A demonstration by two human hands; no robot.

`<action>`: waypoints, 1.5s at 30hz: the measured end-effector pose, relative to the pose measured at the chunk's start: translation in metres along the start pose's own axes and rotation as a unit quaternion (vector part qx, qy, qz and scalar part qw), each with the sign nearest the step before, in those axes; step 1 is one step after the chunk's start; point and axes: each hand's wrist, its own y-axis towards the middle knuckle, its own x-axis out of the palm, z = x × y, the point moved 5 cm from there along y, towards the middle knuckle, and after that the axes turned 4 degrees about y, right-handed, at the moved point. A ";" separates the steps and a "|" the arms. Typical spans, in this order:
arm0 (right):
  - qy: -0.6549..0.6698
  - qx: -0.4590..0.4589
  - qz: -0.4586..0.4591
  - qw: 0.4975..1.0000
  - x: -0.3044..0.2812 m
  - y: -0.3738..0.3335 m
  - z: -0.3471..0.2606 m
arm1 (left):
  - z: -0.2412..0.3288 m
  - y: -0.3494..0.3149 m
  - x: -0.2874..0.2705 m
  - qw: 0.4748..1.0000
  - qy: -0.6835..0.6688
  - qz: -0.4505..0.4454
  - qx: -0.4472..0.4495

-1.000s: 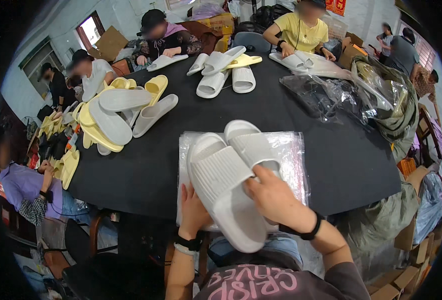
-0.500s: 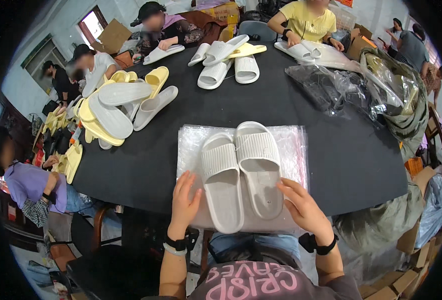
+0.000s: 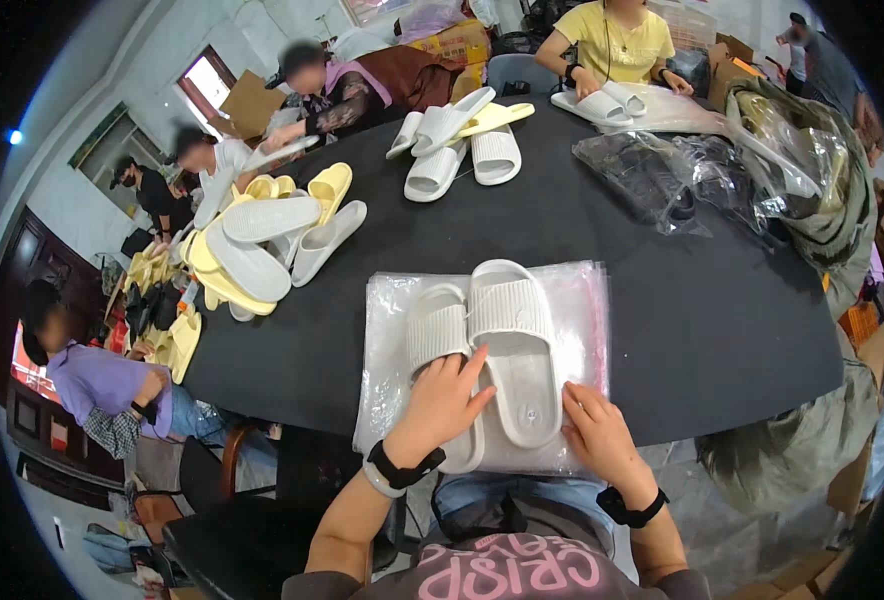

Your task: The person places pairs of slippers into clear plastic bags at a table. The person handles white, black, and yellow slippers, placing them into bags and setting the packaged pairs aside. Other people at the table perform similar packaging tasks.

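Observation:
A pair of pale grey slides lies in front of me on a stack of clear plastic bags (image 3: 387, 300). Across the left slide (image 3: 437, 335) reaches my left hand (image 3: 440, 400), its fingers apart, with some fingertips at the rear edge of the ribbed strap. It covers much of that slide's footbed, and its index finger extends toward the right slide (image 3: 522, 375). Beside the right slide's outer edge rests my right hand (image 3: 600, 430), fingers loosely apart and holding nothing; the fingertips are close to the sole, over the bags.
Yellow and grey slides (image 3: 262, 245) are heaped on the black table (image 3: 702, 340) at left. More slides (image 3: 462, 150) lie at the far middle. Dark items in clear plastic (image 3: 652, 180) and a large sack (image 3: 812, 190) stand at right. Several people work around the table.
My left hand has moved right, from beside the left slide to over its footbed at the strap. My right hand stays by the right slide. The view has shifted slightly.

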 end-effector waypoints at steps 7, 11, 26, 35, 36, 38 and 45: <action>0.008 0.007 -0.003 1.000 0.004 -0.005 0.006 | -0.006 0.002 -0.019 0.998 0.054 -0.024 -0.001; 0.008 0.021 -0.004 1.000 0.002 -0.007 0.008 | -0.032 -0.002 -0.056 0.998 0.058 0.022 0.003; 0.030 0.030 -0.032 0.999 -0.002 -0.002 0.004 | -0.380 0.109 -0.120 0.961 -0.076 0.059 -0.259; 0.036 0.042 -0.060 0.997 -0.006 0.004 -0.001 | -0.437 0.193 -0.125 0.945 0.051 0.247 -0.206; 0.031 0.051 -0.057 0.997 -0.007 0.003 0.000 | -0.419 0.201 -0.104 0.955 0.056 0.230 -0.177; 0.031 0.054 -0.048 0.997 -0.005 0.001 0.000 | -0.381 0.192 -0.076 0.973 0.018 0.189 -0.129; 0.066 0.050 -0.034 0.996 -0.001 0.000 0.002 | -0.230 0.039 -0.027 0.989 -0.128 0.031 -0.068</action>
